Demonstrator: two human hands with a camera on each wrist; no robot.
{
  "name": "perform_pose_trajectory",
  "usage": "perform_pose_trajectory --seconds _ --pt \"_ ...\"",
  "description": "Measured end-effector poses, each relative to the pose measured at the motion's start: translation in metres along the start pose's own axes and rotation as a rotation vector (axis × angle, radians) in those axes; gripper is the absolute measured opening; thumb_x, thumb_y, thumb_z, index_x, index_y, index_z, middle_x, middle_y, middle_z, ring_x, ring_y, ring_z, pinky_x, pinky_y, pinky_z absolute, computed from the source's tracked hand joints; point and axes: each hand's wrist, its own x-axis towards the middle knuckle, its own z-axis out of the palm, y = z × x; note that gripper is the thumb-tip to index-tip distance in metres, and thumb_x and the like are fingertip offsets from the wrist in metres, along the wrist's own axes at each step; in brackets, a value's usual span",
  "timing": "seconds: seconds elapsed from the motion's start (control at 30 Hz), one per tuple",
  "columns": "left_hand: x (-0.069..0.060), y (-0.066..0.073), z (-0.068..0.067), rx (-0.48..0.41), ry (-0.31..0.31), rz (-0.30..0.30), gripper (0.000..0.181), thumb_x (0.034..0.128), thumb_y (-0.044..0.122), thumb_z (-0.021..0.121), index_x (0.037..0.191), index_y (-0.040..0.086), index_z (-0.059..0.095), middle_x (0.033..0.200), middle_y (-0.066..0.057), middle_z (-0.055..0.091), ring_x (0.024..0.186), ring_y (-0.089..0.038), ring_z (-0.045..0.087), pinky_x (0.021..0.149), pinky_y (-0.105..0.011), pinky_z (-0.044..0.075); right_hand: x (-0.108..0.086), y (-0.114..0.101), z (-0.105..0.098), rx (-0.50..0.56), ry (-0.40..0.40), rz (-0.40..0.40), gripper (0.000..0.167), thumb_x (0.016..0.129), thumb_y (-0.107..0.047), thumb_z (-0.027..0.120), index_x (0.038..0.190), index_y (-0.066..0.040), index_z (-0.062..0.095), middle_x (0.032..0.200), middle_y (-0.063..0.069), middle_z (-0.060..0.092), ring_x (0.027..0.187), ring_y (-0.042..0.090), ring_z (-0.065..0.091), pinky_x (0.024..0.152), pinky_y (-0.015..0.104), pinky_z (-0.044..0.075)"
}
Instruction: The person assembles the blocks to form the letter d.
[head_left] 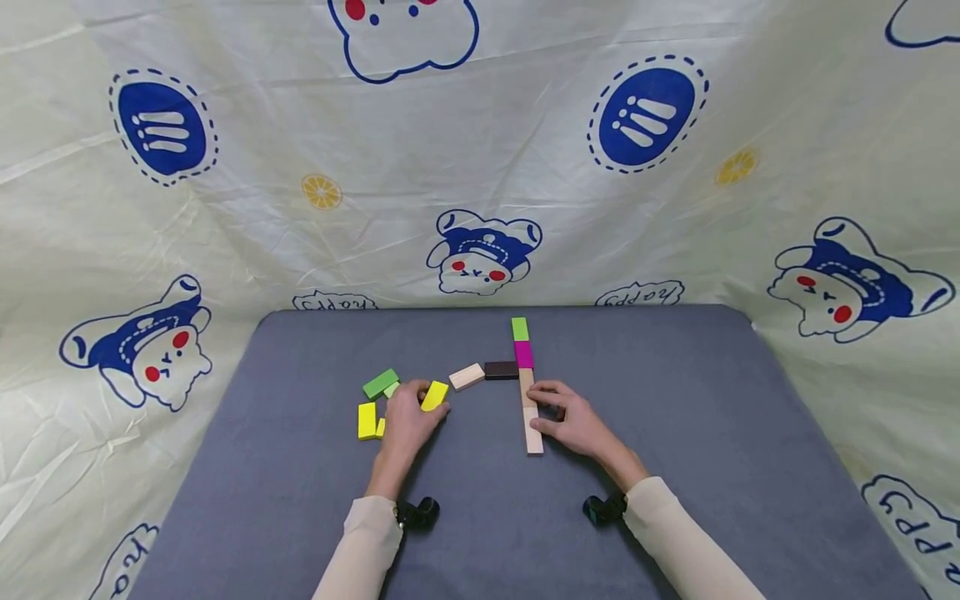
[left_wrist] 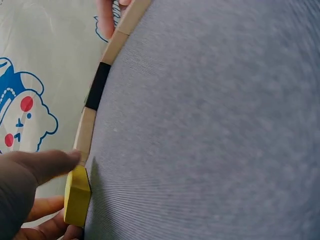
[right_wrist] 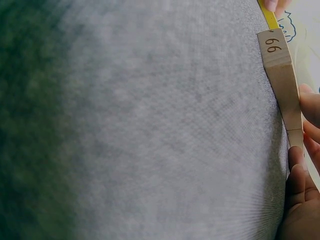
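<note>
Grasp by left hand (head_left: 406, 417) on yellow block (head_left: 435, 396) left of black block (head_left: 500, 371), unclenched right hand (head_left: 579, 423) touching pale blocks (head_left: 534, 442) rightward.

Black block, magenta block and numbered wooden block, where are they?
Black block (head_left: 501, 371), head view, top face.
Magenta block (head_left: 523, 355), head view, top face.
Numbered wooden block (right_wrist: 274, 47), right wrist view, numbered end.

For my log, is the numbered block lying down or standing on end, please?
Lying down: the numbered block stretches lengthwise along the table.
</note>
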Motion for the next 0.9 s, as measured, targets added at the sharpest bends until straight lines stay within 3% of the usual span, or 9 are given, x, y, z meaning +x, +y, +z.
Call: perform_pose_trajectory --seconds 0.23,0.37,0.9 --pt "0.0009 -0.001 0.0004 0.002 -0.045 -0.008 0.041 0.0874 0.018 0.08 0.122 -0.002 0.071 0.104 -0.016 0.068 0.092 -0.027 0.059 0.083 -0.044 0.05 0.0002 0.0026 0.0022 0.005 0.009 -0.019 0.047 0.092 -0.015 0.077 0.137 -0.005 0.066 0.145 0.013 0.056 0.13 0.033 0.053 0.099 0.048 0.048" --pt "0.0021 -0.001 0.0011 0.009 -0.062 -0.003 0.041 0.0873 0.018 0.081 0.122 -0.002 0.071 0.104 -0.015 0.068 0.092 -0.026 0.059 0.083 -0.043 0.05 0.0004 0.0036 0.0019 -0.001 0.008 -0.01 0.048 0.092 -0.015 0.077 0.138 -0.006 0.066 0.145 0.013 0.055 0.133 0.034 0.051 0.103 0.052 0.047" --pt "0.0002 0.0008 0.0004 0.011 -0.077 0.026 0.041 0.0884 0.02 0.08 0.123 -0.001 0.071 0.103 -0.014 0.067 0.092 -0.026 0.059 0.085 -0.045 0.052 0.0 0.0018 0.0018 0.018 -0.004 0.019 0.048 0.093 -0.015 0.076 0.139 -0.006 0.065 0.147 0.013 0.054 0.14 0.037 0.047 0.112 0.059 0.04"
